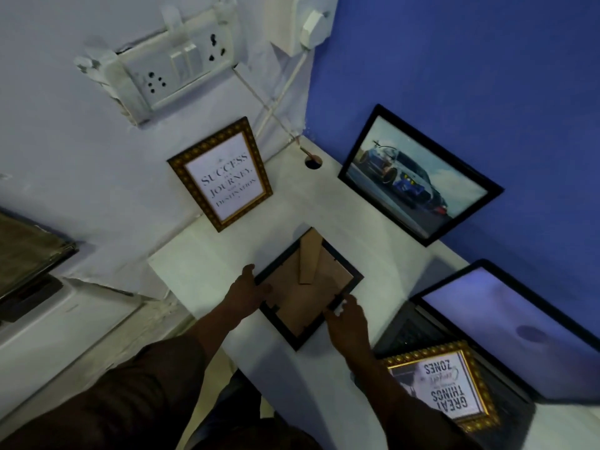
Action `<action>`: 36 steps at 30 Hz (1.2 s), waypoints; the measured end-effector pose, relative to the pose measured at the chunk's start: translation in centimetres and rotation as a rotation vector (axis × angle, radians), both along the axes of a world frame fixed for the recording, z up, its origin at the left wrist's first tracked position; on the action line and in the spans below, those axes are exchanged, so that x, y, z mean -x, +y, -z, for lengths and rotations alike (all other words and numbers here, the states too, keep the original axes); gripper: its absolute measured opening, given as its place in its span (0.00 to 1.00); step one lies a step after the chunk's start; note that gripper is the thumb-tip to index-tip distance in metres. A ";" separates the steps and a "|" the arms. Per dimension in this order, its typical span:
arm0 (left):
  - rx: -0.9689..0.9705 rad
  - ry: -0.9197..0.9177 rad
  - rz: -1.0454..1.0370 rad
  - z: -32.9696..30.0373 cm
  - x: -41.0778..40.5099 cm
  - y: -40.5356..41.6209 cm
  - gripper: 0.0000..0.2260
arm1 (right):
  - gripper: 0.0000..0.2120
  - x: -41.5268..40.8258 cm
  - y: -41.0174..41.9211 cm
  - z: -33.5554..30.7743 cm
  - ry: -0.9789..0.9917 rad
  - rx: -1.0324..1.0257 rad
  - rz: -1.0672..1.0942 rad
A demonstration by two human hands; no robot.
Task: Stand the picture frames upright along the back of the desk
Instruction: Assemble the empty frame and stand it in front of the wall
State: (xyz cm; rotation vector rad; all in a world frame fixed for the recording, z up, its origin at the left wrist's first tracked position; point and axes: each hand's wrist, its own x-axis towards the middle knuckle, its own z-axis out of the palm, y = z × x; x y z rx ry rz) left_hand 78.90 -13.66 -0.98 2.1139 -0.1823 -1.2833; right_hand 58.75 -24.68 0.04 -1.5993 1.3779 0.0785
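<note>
A black frame (302, 303) lies face down on the white desk (292, 203), its brown back and unfolded stand showing. My left hand (246, 293) grips its left edge and my right hand (345, 323) grips its lower right edge. A gold-framed "Success is a journey" print (222, 175) stands upright against the white wall. A black-framed car picture (418, 177) stands leaning against the blue wall. Another gold frame (444, 384), reading "Great things", lies flat face up on a laptop at the lower right.
An open laptop (506, 332) with a lit screen stands at the right of the desk. A cable hole (313, 163) with white cords sits at the desk's back corner. A switch and socket plate (175, 73) hangs on the wall above. A white appliance (58, 319) stands left of the desk.
</note>
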 end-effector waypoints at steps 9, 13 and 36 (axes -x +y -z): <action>-0.140 -0.158 0.180 1.7 -1.5 -0.7 0.34 | 0.22 -1.9 0.3 1.3 -0.029 -0.161 0.187; -0.128 -0.027 0.175 2.4 -3.9 -0.9 0.25 | 0.17 -3.7 -0.4 1.4 0.014 -0.117 0.253; 0.521 -0.691 0.865 -8.7 -2.2 -5.4 0.11 | 0.07 -2.2 -2.5 -7.8 -0.392 0.602 0.713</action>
